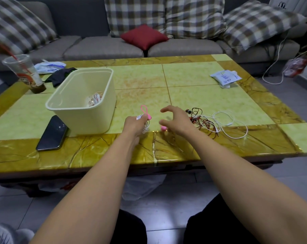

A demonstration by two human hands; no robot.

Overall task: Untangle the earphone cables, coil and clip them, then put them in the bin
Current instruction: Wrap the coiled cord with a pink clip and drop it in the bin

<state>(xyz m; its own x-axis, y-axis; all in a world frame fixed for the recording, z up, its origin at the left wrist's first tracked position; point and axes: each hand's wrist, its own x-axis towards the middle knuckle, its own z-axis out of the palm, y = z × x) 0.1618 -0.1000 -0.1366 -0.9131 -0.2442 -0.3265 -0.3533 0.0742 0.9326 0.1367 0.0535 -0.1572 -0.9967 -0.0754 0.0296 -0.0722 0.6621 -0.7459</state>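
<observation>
My left hand (133,123) grips a coiled white earphone cable (145,126) with a pink loop clip (145,111) sticking up from it, just right of the cream bin (75,104). Inside the bin lies another coiled white earphone (94,99). My right hand (175,119) hovers beside the left with fingers spread and curved, holding nothing. A pink clip (163,128) lies on the table just under it. To its right sit a tangle of red-black earphones (202,120) and a loose white earphone cable (226,124).
A black phone (52,132) lies left of the bin near the green and yellow table's (96,152) front edge. A plastic cup with a straw (24,73), dark cloth (61,75) and white packets (225,78) sit further back. A sofa with cushions stands behind.
</observation>
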